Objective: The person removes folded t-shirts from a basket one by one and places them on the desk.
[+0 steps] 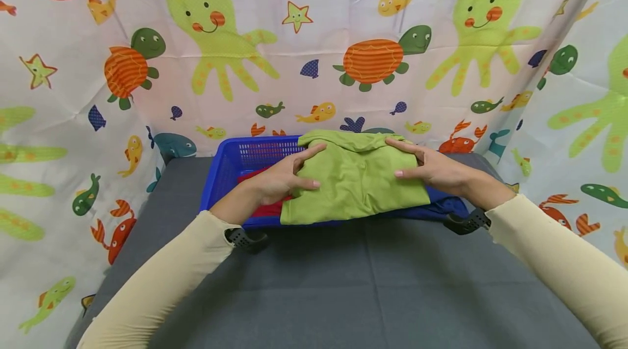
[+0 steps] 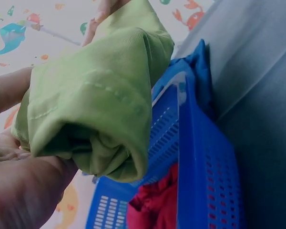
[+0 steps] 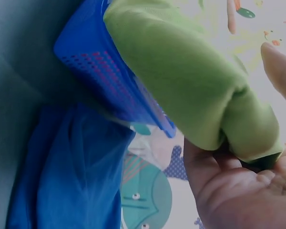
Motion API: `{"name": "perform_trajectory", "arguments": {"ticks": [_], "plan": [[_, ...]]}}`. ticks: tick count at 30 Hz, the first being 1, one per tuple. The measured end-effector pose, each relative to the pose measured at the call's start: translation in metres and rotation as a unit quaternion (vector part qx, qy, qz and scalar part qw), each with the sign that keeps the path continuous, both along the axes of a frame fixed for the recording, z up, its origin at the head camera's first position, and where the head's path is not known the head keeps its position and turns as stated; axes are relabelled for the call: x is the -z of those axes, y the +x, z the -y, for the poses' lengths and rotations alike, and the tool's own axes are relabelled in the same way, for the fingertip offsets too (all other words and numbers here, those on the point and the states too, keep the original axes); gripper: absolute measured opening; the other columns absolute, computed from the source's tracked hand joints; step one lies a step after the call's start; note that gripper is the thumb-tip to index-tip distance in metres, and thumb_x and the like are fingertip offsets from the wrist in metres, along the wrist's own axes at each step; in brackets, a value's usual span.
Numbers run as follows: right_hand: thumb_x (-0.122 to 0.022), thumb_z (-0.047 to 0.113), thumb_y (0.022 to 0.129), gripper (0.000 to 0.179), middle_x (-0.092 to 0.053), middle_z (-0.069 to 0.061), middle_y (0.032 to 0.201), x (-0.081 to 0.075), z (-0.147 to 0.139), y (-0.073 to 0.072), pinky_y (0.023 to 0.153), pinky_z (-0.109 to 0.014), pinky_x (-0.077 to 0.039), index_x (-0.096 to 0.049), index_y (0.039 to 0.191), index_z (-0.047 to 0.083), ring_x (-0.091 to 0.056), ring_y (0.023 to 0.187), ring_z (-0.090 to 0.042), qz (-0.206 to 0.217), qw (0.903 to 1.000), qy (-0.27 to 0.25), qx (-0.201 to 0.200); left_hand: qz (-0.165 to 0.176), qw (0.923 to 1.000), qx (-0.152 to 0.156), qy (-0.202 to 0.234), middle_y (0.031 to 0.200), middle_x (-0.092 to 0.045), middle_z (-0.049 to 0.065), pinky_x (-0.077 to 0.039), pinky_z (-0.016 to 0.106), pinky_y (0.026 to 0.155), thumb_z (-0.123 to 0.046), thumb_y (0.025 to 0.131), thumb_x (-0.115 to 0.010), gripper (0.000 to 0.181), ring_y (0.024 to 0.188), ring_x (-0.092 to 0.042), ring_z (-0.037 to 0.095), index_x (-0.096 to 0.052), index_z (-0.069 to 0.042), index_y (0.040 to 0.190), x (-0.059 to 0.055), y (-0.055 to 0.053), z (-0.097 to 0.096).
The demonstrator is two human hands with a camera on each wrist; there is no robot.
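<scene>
A folded light green garment [image 1: 360, 180] is held up between both hands, above and partly in front of the blue basket [image 1: 211, 182]. At its left end the left hand [image 1: 277, 180] grips it, thumb on the near face. The right hand [image 1: 439, 169] holds the opposite end, its thumb also in front and other fingers partly hidden behind the fabric. A stitched hem and open fold of the green garment [image 2: 93, 105] show in the left wrist view. The right wrist view shows its rolled edge lying over the fingers of the right hand [image 3: 243, 195].
Red cloth [image 1: 260, 210] lies inside the basket. Crumpled dark blue cloth [image 1: 444, 208] lies on the grey-covered table [image 1: 314, 289] to the right of the basket. A white curtain [image 1: 314, 38] printed with sea animals hangs behind and at both sides.
</scene>
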State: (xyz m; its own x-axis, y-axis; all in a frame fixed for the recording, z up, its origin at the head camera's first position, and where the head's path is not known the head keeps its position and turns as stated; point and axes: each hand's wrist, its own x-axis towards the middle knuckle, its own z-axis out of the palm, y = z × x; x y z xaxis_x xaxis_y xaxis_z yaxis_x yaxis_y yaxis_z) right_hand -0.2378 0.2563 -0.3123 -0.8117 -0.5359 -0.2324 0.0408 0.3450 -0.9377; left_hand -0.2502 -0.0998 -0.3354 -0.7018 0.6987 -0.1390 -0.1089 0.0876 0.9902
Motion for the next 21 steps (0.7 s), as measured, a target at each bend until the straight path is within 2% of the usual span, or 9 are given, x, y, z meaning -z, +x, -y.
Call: {"name": "perform_trajectory", "arguments": {"ticks": [2, 4, 8, 11, 13, 19, 21], "plan": [[-0.061, 0.013, 0.101, 0.084, 0.009, -0.002, 0.172, -0.003, -0.005, 0.002, 0.092, -0.025, -0.056, -0.009, 0.164, 0.029, -0.06, 0.119, 0.0, -0.006, 0.9999, 0.013, 0.001, 0.005, 1.0, 0.005, 0.005, 0.166, -0.02, 0.007, -0.058, 0.027, 0.088, 0.004, 0.097, -0.06, 0.087, 0.123, -0.059, 0.018, -0.018, -0.036, 0.163, 0.0, 0.0, -0.005], [-0.062, 0.013, 0.101, 0.083, 0.011, 0.0, 0.172, -0.005, -0.011, 0.003, 0.092, -0.024, -0.056, -0.01, 0.164, 0.029, -0.059, 0.12, 0.002, -0.007, 0.9997, 0.022, 0.002, 0.004, 1.0, 0.004, 0.002, 0.167, -0.017, 0.005, -0.057, 0.027, 0.089, 0.004, 0.096, -0.061, 0.088, 0.132, -0.054, 0.022, -0.019, -0.036, 0.162, 0.0, 0.001, -0.01], [-0.062, 0.013, 0.101, 0.084, 0.013, 0.0, 0.172, -0.005, -0.021, 0.005, 0.093, -0.026, -0.056, -0.009, 0.164, 0.029, -0.059, 0.12, 0.001, 0.001, 0.9995, 0.03, 0.001, -0.009, 0.9999, 0.006, -0.006, 0.17, -0.01, 0.002, -0.052, 0.036, 0.104, 0.003, 0.095, -0.063, 0.088, 0.15, -0.033, 0.028, -0.02, -0.034, 0.163, 0.001, 0.003, -0.021], [-0.062, 0.013, 0.101, 0.084, 0.011, -0.002, 0.172, -0.004, -0.029, 0.006, 0.092, -0.027, -0.057, -0.01, 0.164, 0.03, -0.06, 0.119, 0.001, 0.008, 0.9994, 0.034, 0.002, -0.023, 0.9996, 0.006, -0.012, 0.171, -0.005, -0.002, -0.041, 0.044, 0.117, 0.001, 0.094, -0.065, 0.088, 0.157, -0.013, 0.025, -0.021, -0.033, 0.162, 0.001, 0.004, -0.03], [-0.061, 0.012, 0.101, 0.083, 0.011, -0.003, 0.172, -0.003, -0.036, 0.007, 0.093, -0.027, -0.056, -0.01, 0.164, 0.031, -0.059, 0.12, 0.001, 0.009, 0.9993, 0.038, 0.0, -0.028, 0.9995, 0.008, -0.011, 0.171, -0.005, -0.003, -0.036, 0.047, 0.12, 0.001, 0.094, -0.066, 0.088, 0.158, -0.009, 0.024, -0.022, -0.032, 0.162, 0.001, 0.005, -0.037], [-0.058, 0.01, 0.102, 0.082, 0.012, -0.007, 0.171, 0.0, -0.055, 0.008, 0.095, -0.025, -0.054, -0.01, 0.164, 0.031, -0.053, 0.123, 0.005, 0.012, 0.999, 0.042, -0.007, -0.014, 0.9996, 0.025, 0.005, 0.168, -0.018, 0.003, -0.045, 0.043, 0.113, 0.004, 0.095, -0.063, 0.088, 0.15, -0.033, 0.027, -0.019, -0.03, 0.163, 0.004, 0.007, -0.054], [-0.057, 0.008, 0.102, 0.081, 0.012, -0.008, 0.171, 0.0, -0.061, 0.009, 0.095, -0.025, -0.055, -0.01, 0.164, 0.029, -0.054, 0.123, 0.005, 0.015, 0.9992, 0.035, -0.012, -0.016, 0.9995, 0.027, 0.002, 0.169, -0.015, 0.001, -0.044, 0.042, 0.114, 0.004, 0.094, -0.064, 0.089, 0.151, -0.029, 0.025, -0.019, -0.03, 0.163, 0.005, 0.008, -0.059]]}}
